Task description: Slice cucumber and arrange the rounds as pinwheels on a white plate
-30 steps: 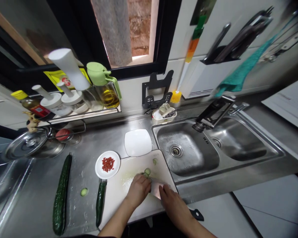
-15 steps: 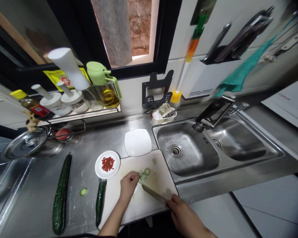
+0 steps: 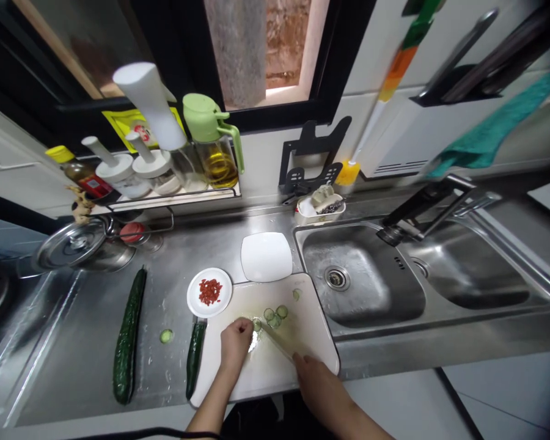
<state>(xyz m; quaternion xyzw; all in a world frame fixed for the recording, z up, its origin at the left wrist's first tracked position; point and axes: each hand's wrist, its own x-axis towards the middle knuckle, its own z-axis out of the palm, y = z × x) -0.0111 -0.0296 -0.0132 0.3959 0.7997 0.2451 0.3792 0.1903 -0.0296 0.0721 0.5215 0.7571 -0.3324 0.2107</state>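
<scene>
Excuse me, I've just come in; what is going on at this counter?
A person holds a knife in the right hand over a cutting board, with the left hand beside the blade's tip. A few thin cucumber slices lie on the board. To its left are a cucumber piece and a longer cucumber.

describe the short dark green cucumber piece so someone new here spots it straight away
Start at the double stainless steel sink and go left to the pale rectangular cutting board. Along the board's left edge, just nearer than the round white plate of small red pieces, lies the short dark green cucumber piece. The other dark green cucumber, farther left, is clearly longer.
</scene>
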